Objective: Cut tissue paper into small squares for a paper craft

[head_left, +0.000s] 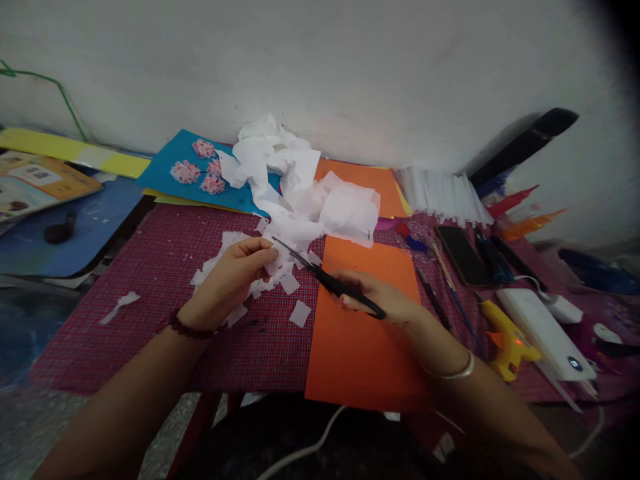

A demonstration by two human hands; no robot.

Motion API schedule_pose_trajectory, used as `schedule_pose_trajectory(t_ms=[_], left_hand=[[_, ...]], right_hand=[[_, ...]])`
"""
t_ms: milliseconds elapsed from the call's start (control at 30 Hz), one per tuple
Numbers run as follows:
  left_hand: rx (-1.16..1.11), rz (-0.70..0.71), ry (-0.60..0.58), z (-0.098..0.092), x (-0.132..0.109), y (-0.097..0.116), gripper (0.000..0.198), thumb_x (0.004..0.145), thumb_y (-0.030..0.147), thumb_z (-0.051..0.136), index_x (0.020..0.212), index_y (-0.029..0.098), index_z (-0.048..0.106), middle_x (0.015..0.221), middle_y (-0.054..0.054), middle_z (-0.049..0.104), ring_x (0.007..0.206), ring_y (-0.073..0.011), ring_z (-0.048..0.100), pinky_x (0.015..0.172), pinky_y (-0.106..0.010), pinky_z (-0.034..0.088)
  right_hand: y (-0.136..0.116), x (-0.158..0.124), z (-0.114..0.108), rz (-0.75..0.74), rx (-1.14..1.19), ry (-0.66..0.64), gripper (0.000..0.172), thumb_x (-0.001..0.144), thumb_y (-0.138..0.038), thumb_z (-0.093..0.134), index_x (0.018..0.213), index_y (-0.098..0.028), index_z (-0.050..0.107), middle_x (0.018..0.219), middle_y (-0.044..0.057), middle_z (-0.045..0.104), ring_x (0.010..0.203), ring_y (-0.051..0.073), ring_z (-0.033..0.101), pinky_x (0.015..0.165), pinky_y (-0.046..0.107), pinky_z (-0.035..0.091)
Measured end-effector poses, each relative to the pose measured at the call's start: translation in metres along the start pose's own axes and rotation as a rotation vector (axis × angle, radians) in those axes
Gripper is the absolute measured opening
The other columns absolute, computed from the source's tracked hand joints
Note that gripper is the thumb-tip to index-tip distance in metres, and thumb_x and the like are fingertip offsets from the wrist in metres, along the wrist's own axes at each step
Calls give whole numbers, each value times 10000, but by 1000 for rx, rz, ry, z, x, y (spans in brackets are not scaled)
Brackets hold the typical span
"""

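I see R hand (373,293) gripping scissors (326,280) over orange sheet (367,360); L hand (243,263), left of sheet, pinches white paper (274,263), partly hidden.

A lone head-worn camera looks forward and down across the table (165,267) from above its near edge, close over the left hand (250,261) and right hand (373,293), its wide view reaching the wall (375,87) behind the far edge and speckled floor (167,427) below the near-left corner.
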State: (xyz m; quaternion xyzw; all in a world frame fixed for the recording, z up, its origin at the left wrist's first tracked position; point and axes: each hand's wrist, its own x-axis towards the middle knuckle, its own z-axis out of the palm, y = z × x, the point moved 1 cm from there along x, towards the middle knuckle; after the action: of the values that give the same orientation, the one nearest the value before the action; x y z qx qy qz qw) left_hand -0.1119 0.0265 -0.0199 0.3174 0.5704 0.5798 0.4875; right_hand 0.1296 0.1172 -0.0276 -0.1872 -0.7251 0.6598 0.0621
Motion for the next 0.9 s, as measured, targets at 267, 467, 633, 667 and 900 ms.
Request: schedule_pose_trajectory(t_ms=[267, 467, 633, 667, 900], left_hand=[[62, 74, 47, -2, -3, 4, 135, 617, 242, 753, 621, 187, 630, 612, 29, 532, 507, -80, 444, 453, -202, 379], [93, 113, 34, -3, -2, 2, 120, 639, 236, 731, 602, 195, 625, 588, 30, 518, 501, -83, 429, 455, -208, 367], [93, 108, 42, -2, -2, 2, 126, 637, 239, 739, 597, 195, 627, 601, 23, 530, 511, -90, 451, 460, -215, 382], [90, 104, 46, -2, -2, 3, 130, 627, 241, 742, 596, 193, 625, 599, 24, 529, 510, -90, 454, 459, -214, 386], [5, -103, 50, -8, 2, 2, 282, 524, 296, 791, 713, 174, 621, 590, 26, 586, 463, -100, 523, 451, -213, 422]], right_hand=[[4, -1, -2, 12, 14, 4, 516, 832, -611, 698, 1071, -164, 598, 825, -6, 468, 696, 116, 403, 605, 267, 362], [0, -1, 1, 22, 11, 15, 463, 843, -563, 694, 1060, -164, 603, 830, -2, 493, 706, 118, 420, 603, 271, 353], [-4, -2, 3, 32, 36, 33, 427, 813, -527, 726, 1019, -173, 607, 799, -10, 479, 688, 121, 416, 592, 273, 334], [-3, -3, 3, 46, 38, 34, 435, 813, -533, 728, 1024, -173, 603, 788, -14, 473, 673, 117, 412, 579, 270, 327], [7, -4, 1, 97, 94, 32, 534, 836, -628, 696, 1048, -166, 536, 716, -43, 448, 571, 89, 396, 504, 243, 299]])
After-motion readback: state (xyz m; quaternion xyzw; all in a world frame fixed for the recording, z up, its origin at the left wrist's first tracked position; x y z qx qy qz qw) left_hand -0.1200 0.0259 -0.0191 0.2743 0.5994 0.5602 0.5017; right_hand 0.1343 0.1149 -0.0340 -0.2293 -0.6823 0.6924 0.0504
